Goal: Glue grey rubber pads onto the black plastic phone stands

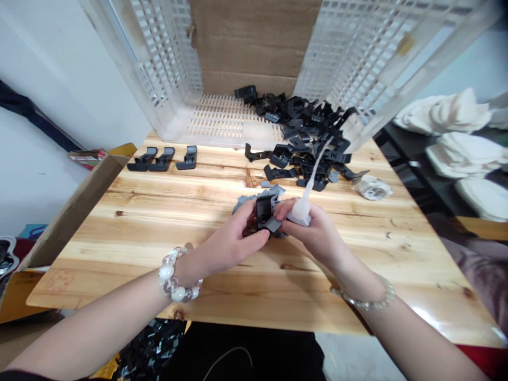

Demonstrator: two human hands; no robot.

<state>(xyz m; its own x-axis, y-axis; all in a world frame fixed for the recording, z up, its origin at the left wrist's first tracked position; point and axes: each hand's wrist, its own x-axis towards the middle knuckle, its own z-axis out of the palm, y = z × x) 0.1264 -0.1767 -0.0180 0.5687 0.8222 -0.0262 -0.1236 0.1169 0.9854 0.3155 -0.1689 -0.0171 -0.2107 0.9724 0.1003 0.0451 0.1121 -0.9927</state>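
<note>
Over the middle of the table, my left hand (226, 246) is closed around a black plastic bracket (263, 208). A small grey pad (272, 224) lies against its lower part, by my left thumb. My right hand (323, 235) grips a small white glue bottle (301, 208), its long thin nozzle pointing up and away. The right thumb and fingertips also reach the grey pad's edge; whether they pinch it, I cannot tell. Behind and partly under my hands lies a heap of loose grey pads (243, 201).
Three black brackets (159, 160) stand in a row at left. A pile of black brackets (305, 114) spills from a white plastic crate (222, 132) onto the wooden table (138, 227). A tape roll (372, 188) lies right. Stacked white pieces (452, 153) lie beyond; a cardboard box (75, 211) stands left.
</note>
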